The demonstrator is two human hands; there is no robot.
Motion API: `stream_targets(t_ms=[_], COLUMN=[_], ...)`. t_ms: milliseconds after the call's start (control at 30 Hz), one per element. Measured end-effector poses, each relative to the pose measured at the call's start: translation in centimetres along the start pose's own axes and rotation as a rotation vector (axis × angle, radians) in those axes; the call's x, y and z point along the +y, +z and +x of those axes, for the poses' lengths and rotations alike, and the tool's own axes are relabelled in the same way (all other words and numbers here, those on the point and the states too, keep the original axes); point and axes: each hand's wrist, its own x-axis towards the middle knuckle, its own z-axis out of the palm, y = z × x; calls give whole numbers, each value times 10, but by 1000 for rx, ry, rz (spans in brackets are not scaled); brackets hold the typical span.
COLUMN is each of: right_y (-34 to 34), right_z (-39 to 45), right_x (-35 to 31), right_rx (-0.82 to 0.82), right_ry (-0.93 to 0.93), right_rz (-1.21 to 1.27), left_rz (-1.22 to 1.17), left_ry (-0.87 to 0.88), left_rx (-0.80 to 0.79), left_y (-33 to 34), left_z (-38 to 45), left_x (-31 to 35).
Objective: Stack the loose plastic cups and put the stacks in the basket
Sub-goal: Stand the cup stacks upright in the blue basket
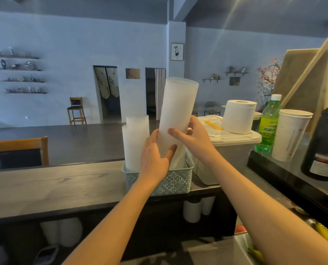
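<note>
While lowering: tall stack of cups (178, 111) tilted right at the top, foot already inside the basket (175, 181) at its right end
Left hand (153, 157): wrapped round the low part of the tall stack, thumb on the near face
Right hand (193, 137): curled round the stack a little higher, fingers laid across its near face
Basket: pale blue, lattice-walled, on the wooden counter (54, 186); two shorter stacks (135, 138) upright in its left end
Doing it well: probably bring the top back to upright before letting go, seat the foot flat on the basket floor, keep clear of the shorter stacks just to the left, loosen the upper hold last
Risk: a tall, light column likely to topple against the lidded tub (234, 144) on the right
Hidden: foot of the tall stack behind the left hand and basket wall, so contact with the floor not discernible
Hard to tell: cup count; whether any loose cups remain
</note>
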Motion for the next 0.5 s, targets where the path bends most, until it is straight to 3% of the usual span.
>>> stream_targets(t_ms=[300,500], right_y=[12,22], right_z=[-9,-12], right_x=[32,51], right_rx=[-136,-165], right_ry=[120,170], right_rz=[-99,-290], left_rz=[213,443], left_ry=[-148,-101], left_rx=[-194,-268], left_y=[5,5], left_z=[-7,-4], left_x=[-19,-23])
